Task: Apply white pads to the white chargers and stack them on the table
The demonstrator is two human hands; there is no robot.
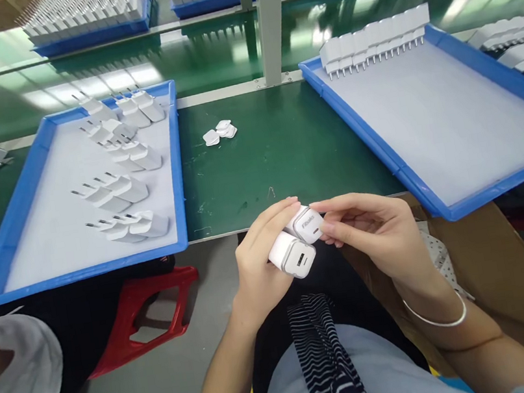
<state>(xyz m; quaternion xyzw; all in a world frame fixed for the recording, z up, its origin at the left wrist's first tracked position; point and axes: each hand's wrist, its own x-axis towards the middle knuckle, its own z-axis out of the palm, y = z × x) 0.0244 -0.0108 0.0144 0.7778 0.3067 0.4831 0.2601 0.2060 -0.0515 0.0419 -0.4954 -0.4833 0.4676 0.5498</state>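
Two white plug chargers are held side by side over my lap, near the bench edge. My left hand (258, 264) is closed around both of them, their port ends turned toward me. The nearer charger (293, 256) shows a dark USB port and a thin slot. Behind it, the other charger (306, 223) has grey lettering and one small slot on its end face. My right hand (378, 228) pinches the right edge of this lettered end with thumb and forefinger. The plug pins are hidden by my left hand.
A blue-rimmed tray (175, 170) on the left holds several white chargers. Another tray (384, 155) on the right has a row of chargers (377, 41) at its back. Small white caps (220, 132) lie between them. A post (270, 24) stands behind. A person's sleeve (18, 377) is at left.
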